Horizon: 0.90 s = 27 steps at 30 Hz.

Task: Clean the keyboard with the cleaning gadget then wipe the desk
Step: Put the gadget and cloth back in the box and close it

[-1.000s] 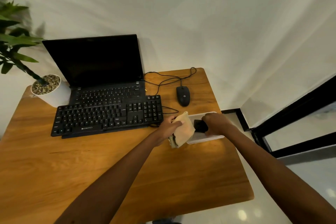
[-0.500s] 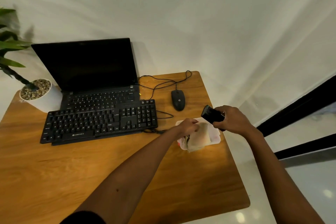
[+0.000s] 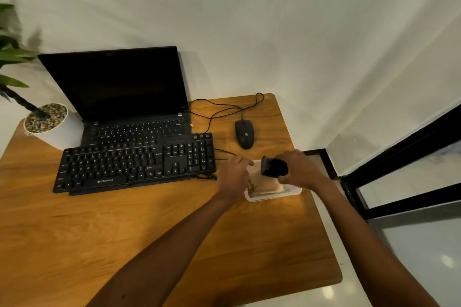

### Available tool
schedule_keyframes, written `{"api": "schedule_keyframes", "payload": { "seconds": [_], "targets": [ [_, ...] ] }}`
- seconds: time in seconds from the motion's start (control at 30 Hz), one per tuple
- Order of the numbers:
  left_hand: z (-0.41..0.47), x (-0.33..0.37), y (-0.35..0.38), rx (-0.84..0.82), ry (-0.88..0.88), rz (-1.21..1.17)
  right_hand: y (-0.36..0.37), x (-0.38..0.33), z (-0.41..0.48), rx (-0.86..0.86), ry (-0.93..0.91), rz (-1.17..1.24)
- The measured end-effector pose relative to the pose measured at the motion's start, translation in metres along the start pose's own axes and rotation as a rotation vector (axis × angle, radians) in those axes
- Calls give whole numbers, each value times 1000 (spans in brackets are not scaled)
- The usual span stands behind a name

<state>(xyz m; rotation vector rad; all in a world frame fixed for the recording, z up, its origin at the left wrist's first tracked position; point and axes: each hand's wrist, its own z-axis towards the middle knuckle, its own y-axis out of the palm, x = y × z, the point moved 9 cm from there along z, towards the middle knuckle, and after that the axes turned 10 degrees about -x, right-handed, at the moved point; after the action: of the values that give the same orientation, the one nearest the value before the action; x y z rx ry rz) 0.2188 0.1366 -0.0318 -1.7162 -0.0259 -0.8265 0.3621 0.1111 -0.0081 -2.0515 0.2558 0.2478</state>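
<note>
The right hand [image 3: 303, 169] grips a small black cleaning gadget [image 3: 273, 168], fingers and thumb curled round its rear end, and holds it in the air above the far side of a white tray [image 3: 272, 197]. The gadget's front end points left, towards the other hand. The left hand [image 3: 233, 176] is at the tray's left end, back upward, with its fingers bent down over the rim. They reach the edge of a beige cloth [image 3: 265, 183], but I cannot tell whether they pinch it or only touch it. The cloth lies folded inside the tray, below the gadget.

The tray sits near the right edge of the wooden tabletop [image 3: 124, 232], just beside the right end of the black keyboard [image 3: 134, 164]. The keyboard lies flat and apart from both hands, and its cable runs along the tabletop past the left hand. Its far edge overlaps the front of an open laptop [image 3: 119, 87] with a dark screen. A black wired mouse [image 3: 244, 133] rests beyond the tray, its cable looping towards the back of the tabletop. At the far left corner stands a white plant pot [image 3: 50, 122] topped with pebbles, with green leaves above it. A black-framed glass door [image 3: 399, 157] stands to the right of the tabletop.
</note>
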Motion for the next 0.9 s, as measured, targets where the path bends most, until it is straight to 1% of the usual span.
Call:
{"api": "schedule_keyframes", "payload": {
  "seconds": [0.1, 0.2, 0.33, 0.4, 0.47, 0.53, 0.63, 0.73, 0.83, 0.9],
  "targets": [
    [-6, -12, -1, -1, -7, 0, 32, -18, 16, -70, -40, -115],
    [-12, -20, -1, -13, -34, -17, 47, -21, 25, -72, -46, -181],
    [-21, -27, -5, -21, -41, -39, 49, -19, 26, -82, -28, -194],
    [-28, -36, -7, -26, -63, -59, 43, -18, 23, -59, -1, -171],
    [-35, -55, -16, -8, -108, -106, 28, -25, 21, 27, 32, -101],
    [-43, -78, -29, 14, -156, -158, 11, -45, 21, 141, 27, -12],
    [-61, -122, -53, 47, -244, -181, 4, -90, 32, 244, -29, 241],
    [-81, -175, -83, 113, -346, -185, 20, -120, 58, 209, -15, 488],
    [-107, -231, -125, 250, -470, -127, 39, -140, 80, 150, 55, 557],
    [-128, -271, -150, 313, -597, -102, 46, -147, 89, 166, 92, 586]
  ]
}}
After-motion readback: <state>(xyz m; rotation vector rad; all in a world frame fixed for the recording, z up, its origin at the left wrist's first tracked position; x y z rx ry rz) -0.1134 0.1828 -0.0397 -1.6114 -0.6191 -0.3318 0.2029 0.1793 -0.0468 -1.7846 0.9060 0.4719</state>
